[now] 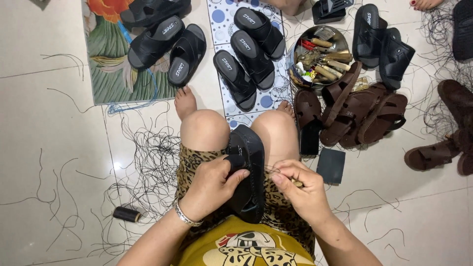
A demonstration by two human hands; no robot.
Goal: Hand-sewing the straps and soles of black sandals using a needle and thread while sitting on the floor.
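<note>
Work in hand: hand-stitching round the edge of a black sandal (249, 172) propped between the person's knees, toe end pointing away.
Left hand (209, 187): grip closed over the sandal's strap and near side, thumb pressed on the upper, pinning it against the lap.
Right hand (303, 189): grip pinched together on a small wooden-handled tool (297, 182), probably an awl or needle, its tip at the sandal's right rim; a thin thread (271, 170) runs from there.
Doing it well: I judge the sandal should stay clamped by the knees so it cannot twist, the tool should enter square to the rim, and each pull of thread should be even.
Risk: loose black thread (148, 162) tangled on the floor could snag the working strand.
Nearby: thread spool (126, 214) on the floor at left; metal bowl (295, 47) of tools ahead; brown sandals (354, 111) at right; finished black sandals (244, 59) on mats.
</note>
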